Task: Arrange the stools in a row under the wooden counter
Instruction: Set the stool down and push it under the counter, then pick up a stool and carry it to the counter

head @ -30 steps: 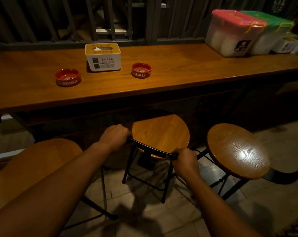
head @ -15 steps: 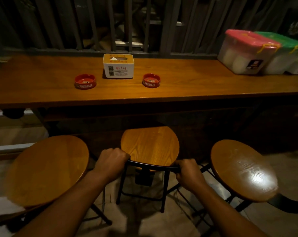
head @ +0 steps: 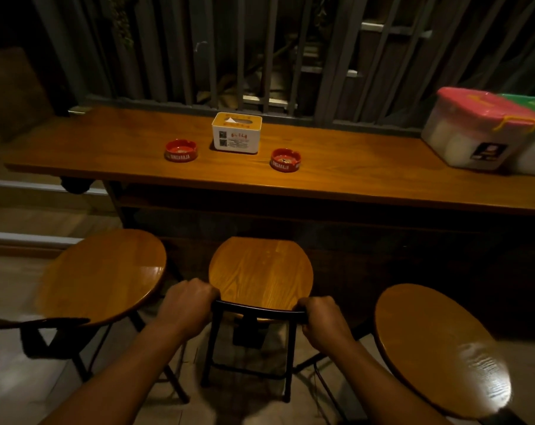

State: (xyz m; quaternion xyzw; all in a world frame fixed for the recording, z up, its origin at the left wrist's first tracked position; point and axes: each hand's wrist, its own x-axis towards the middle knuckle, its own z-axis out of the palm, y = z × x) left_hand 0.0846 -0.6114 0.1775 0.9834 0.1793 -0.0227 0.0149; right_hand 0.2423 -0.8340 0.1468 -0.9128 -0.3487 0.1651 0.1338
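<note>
Three round wooden-seat stools on black metal legs stand in front of the wooden counter [head: 321, 179]. The middle stool [head: 260, 271] sits closest to the counter, its far edge just at the counter's shadow. My left hand [head: 186, 305] and my right hand [head: 321, 320] both grip its low black back rail, one at each end. The left stool [head: 106, 274] and the right stool [head: 438, 348] stand further out from the counter, on either side of my arms.
On the counter sit a white tissue box [head: 237, 133], two red ashtrays [head: 180, 150] [head: 285, 159], and lidded plastic bins, pink [head: 475, 130] and green [head: 533, 130], at the right end. A slatted railing runs behind. The floor is tiled.
The view has pulled back and up, showing more of the counter. The middle stool stays in both hands and now sits squarer between the other two.
</note>
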